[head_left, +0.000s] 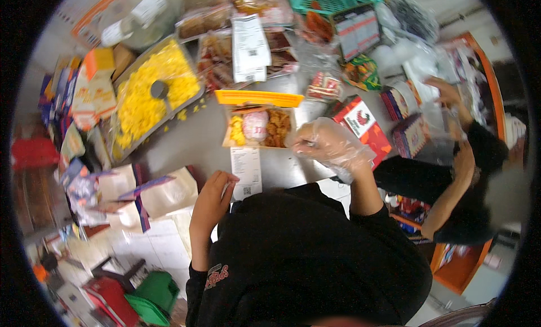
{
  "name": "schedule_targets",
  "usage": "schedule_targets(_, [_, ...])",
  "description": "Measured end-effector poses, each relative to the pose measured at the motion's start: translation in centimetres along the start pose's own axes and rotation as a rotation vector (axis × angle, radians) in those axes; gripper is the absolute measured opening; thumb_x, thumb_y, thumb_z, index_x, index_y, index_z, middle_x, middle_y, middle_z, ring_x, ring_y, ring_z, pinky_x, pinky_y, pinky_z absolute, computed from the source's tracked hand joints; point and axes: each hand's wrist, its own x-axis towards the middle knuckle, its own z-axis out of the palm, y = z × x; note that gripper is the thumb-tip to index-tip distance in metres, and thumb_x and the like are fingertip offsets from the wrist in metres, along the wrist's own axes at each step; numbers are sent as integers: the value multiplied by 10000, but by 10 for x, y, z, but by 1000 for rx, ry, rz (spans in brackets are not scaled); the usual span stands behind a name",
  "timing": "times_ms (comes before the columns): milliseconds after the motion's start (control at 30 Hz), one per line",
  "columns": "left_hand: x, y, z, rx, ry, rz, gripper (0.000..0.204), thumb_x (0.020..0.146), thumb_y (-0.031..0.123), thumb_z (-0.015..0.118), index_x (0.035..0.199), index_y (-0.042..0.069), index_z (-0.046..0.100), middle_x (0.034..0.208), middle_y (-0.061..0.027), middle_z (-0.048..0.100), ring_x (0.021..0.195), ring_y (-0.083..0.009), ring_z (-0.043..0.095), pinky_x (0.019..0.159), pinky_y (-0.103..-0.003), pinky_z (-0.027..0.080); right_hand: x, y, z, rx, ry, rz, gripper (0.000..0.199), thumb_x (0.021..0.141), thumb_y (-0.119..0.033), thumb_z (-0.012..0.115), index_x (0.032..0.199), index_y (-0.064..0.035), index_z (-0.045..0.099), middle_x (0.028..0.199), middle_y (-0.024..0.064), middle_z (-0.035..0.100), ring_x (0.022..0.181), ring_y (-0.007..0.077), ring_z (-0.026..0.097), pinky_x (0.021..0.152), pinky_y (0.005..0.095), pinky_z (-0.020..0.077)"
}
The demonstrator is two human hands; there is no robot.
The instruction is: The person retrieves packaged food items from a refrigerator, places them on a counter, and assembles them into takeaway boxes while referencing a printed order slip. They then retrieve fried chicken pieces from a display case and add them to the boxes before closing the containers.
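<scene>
- Where the grey metal worktop (189,146) lies before the person, an open card box with a yellow lid flap (259,98) sits near its middle, filled with yellow food, a round white-and-red wrapped packet (255,125) and crisp-looking brown pieces (278,128).
- Box: probably light, thin-walled, easily dented; best held low by two opposite side walls. Wrapped packet likely soft; brown pieces perhaps greasy, crumbly.
- Right hand (325,146), in a clear plastic glove: fingers curled at the box's right edge; cannot tell whether they pinch anything. Loose film may slip on card.
- Left hand (213,196), bare: fingers loosely bent and apart, nothing seen in them, beside a long white paper slip (246,170) that reaches the box's near edge.
- Left: shallow metal tray of yellow food (198,96), dark round-headed scoop (160,90) lying in it.
- Crowding: red-and-white card box (363,127) close behind the gloved hand; slip-topped clear packs (252,53) beyond the lid; another person's hand (448,93) farther right.
</scene>
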Motion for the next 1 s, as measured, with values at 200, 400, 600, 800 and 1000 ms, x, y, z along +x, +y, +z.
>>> schedule_targets(200, [54,-30,54,330,-163,260,341,803,18,643,1133,65,569,1288,-150,568,1213,-344,517,1044,-444,407,-83,57,-66,-341,597,679,333,883,-352,591,840,-35,681,824,203,655,785,353,648,693,476,488])
schedule_targets(400, [52,-36,67,253,-85,203,355,815,21,642,1159,82,575,1287,-127,560,1196,-347,521,1019,-446,427,-77,174,-149,-545,844,1020,337,877,-317,551,928,-23,708,942,238,673,895,391,661,766,458,523])
schedule_targets(600, [49,-33,62,237,-60,139,292,860,50,612,1147,99,598,1253,-105,590,1139,-331,569,964,-434,457,3,346,-215,-998,172,727,322,860,-283,536,914,-39,739,949,222,695,890,384,685,770,446,549])
schedule_targets(800, [36,-34,63,220,16,72,244,867,46,586,1106,86,616,1196,-94,608,1101,-304,589,893,-436,477,12,380,-216,-1082,84,792,289,832,-299,572,912,-84,749,931,164,722,850,333,705,765,442,558])
schedule_targets(1000, [24,-43,64,201,57,58,224,863,49,583,1076,100,625,1173,-98,626,1092,-313,597,905,-429,489,-90,404,-187,-910,179,739,221,878,-253,600,944,-51,660,854,125,648,774,268,628,688,389,495])
